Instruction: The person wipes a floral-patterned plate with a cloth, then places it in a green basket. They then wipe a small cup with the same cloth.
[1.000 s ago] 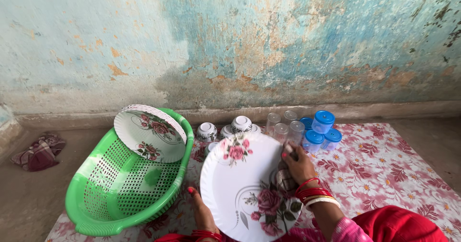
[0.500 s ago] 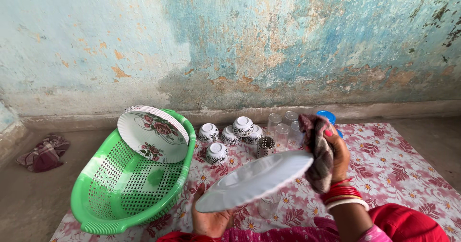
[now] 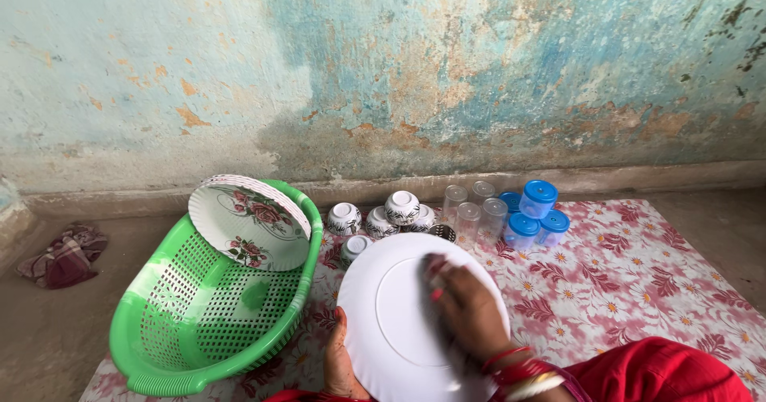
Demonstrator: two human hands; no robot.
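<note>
1. Ahead of my hands, the upturned bowls (image 3: 383,214), glasses (image 3: 472,210) and blue-lidded jars (image 3: 533,214) crowd the mat's far edge — no clear way through there.
2. On my left, the green basket (image 3: 203,306) with its stacked plates (image 3: 249,220) blocks passage.
3. On my right, the floral mat (image 3: 630,282) lies bare — free room.

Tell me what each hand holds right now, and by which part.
The left hand grips the white plate at its lower-left rim, back side up. The right hand presses on the plate's back; whether it has a cloth cannot be told.
</note>
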